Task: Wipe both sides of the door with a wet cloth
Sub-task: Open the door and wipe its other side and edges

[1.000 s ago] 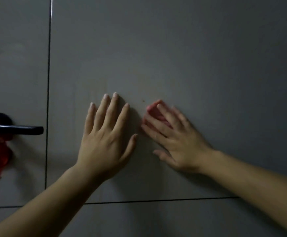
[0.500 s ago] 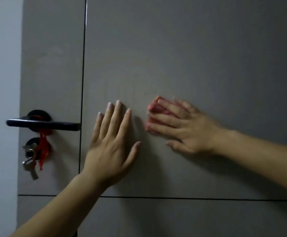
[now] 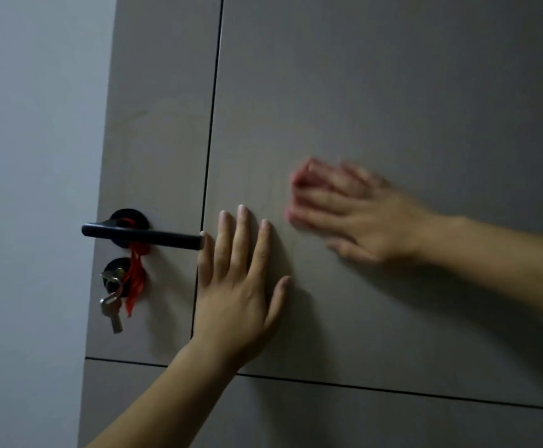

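A grey door with thin dark grooves fills most of the view. My left hand lies flat on it with straight fingers, just right of the vertical groove. My right hand, blurred by motion, presses a small pink-red cloth against the door with straight fingers. Most of the cloth is hidden under those fingers. The two hands are a short gap apart.
A black lever handle sticks out at the door's left side, almost touching my left little finger. Below it a key bunch and a red ribbon hang from the lock. A pale wall borders the door on the left.
The view has swung left, so the handle and wall now show fully. My right hand with the cloth has slid up and slightly right on the door. My left hand stays flat.
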A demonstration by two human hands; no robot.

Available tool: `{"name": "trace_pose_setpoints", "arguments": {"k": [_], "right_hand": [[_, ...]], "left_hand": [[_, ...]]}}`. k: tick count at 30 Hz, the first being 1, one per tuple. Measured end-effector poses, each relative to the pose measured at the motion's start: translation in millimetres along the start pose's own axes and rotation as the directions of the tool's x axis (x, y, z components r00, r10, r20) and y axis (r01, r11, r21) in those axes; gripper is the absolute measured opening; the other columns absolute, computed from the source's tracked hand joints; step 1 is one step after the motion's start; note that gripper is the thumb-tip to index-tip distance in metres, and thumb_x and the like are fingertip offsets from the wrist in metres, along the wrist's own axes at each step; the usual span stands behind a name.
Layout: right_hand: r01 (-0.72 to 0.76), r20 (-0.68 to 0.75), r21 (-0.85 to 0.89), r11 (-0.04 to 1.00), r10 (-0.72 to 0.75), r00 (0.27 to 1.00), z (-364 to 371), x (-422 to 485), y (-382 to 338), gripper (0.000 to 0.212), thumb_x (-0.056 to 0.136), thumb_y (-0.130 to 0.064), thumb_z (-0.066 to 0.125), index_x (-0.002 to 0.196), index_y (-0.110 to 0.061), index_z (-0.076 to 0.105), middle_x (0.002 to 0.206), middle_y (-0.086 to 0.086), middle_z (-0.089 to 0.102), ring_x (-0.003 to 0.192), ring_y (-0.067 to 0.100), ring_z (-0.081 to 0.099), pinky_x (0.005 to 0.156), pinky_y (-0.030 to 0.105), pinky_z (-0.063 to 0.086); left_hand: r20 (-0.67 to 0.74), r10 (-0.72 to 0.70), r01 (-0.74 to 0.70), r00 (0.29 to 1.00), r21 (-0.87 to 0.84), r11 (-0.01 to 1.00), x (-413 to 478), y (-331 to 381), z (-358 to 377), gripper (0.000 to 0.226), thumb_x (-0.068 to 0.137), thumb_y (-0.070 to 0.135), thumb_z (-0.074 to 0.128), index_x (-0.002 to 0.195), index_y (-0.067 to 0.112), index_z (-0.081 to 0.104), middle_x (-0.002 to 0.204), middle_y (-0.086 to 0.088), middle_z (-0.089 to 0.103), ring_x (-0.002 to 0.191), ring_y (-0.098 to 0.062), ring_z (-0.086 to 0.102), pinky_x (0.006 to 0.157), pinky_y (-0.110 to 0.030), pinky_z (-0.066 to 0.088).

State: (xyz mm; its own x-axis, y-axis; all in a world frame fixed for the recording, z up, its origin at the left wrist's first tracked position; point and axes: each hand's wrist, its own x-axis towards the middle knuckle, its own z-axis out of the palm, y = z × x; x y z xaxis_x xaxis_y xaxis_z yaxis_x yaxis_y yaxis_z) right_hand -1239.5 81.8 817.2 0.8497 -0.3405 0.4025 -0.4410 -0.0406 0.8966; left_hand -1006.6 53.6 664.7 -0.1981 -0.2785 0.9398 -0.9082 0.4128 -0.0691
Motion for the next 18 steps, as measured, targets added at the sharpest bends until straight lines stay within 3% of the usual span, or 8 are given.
{"name": "trace_pose_setpoints", "arguments": {"k": [4, 6, 9, 11, 14, 18], "right_hand": [[-0.290, 0.026, 0.094, 0.952, 0.289, 0.957, -23, 85, 29, 0.074, 0.095, -0.057, 0.010, 0.164, -0.030, 0.011, 0.172, 0.001, 0.002, 0.158, 0.032, -0.009, 0.124, 0.050, -0.007], [-0.274, 0.040, 0.082, 0.958, 0.271, 0.962, -24, 90, 19, 0.076, 0.095, -0.058, 0.009, 0.164, -0.027, 0.008, 0.172, 0.003, -0.001, 0.158, 0.033, -0.011, 0.125, 0.052, -0.007], [-0.051, 0.016, 0.019, 0.998, 0.051, 0.999, -9, 42, 0, 0.070, 0.100, -0.054, 0.025, 0.163, -0.022, 0.020, 0.170, 0.010, 0.015, 0.157, 0.038, 0.007, 0.125, 0.054, 0.006], [0.000, 0.044, -0.002, 1.000, 0.000, 0.999, -4, 10, 4, 0.066, 0.103, -0.054, 0.021, 0.163, -0.026, 0.020, 0.170, 0.010, 0.018, 0.157, 0.036, 0.010, 0.125, 0.052, 0.007], [-0.119, 0.077, 0.031, 0.992, 0.117, 0.990, -14, 19, 29, 0.066, 0.102, -0.057, 0.018, 0.163, -0.032, 0.013, 0.172, 0.008, 0.009, 0.159, 0.032, 0.002, 0.125, 0.047, 0.002], [-0.254, 0.071, 0.099, 0.962, 0.248, 0.966, -37, 117, 38, 0.070, 0.097, -0.061, 0.017, 0.162, -0.042, -0.001, 0.171, 0.002, -0.016, 0.156, 0.025, -0.020, 0.124, 0.044, -0.012]], "left_hand": [[-0.001, -0.004, 0.004, 1.000, -0.009, 1.000, -4, -5, -3, 0.076, 0.102, 0.058, 0.028, 0.163, 0.016, 0.014, 0.171, -0.015, -0.003, 0.158, -0.032, -0.008, 0.127, -0.051, 0.003], [0.007, -0.034, 0.034, 0.999, -0.029, 0.999, -10, -7, -3, 0.076, 0.101, 0.057, 0.031, 0.163, 0.017, 0.016, 0.171, -0.014, -0.004, 0.158, -0.033, -0.008, 0.126, -0.053, 0.007], [0.027, -0.057, 0.057, 0.998, -0.024, 0.998, -20, -6, 1, 0.077, 0.100, 0.057, 0.035, 0.163, 0.019, 0.016, 0.171, -0.015, -0.004, 0.157, -0.035, -0.008, 0.125, -0.056, 0.007], [0.032, -0.055, 0.056, 0.998, -0.025, 0.998, -23, -8, 3, 0.077, 0.099, 0.057, 0.037, 0.163, 0.022, 0.016, 0.171, -0.015, -0.004, 0.157, -0.036, -0.008, 0.124, -0.058, 0.006], [0.044, -0.073, 0.074, 0.996, -0.026, 0.997, -26, -12, 2, 0.075, 0.099, 0.059, 0.035, 0.164, 0.028, 0.013, 0.171, -0.013, -0.004, 0.157, -0.034, -0.007, 0.124, -0.058, 0.003], [0.073, -0.098, 0.102, 0.992, -0.047, 0.994, -37, -16, 4, 0.074, 0.100, 0.061, 0.030, 0.163, 0.035, 0.004, 0.171, -0.007, -0.011, 0.157, -0.036, -0.009, 0.124, -0.056, -0.003]]}}
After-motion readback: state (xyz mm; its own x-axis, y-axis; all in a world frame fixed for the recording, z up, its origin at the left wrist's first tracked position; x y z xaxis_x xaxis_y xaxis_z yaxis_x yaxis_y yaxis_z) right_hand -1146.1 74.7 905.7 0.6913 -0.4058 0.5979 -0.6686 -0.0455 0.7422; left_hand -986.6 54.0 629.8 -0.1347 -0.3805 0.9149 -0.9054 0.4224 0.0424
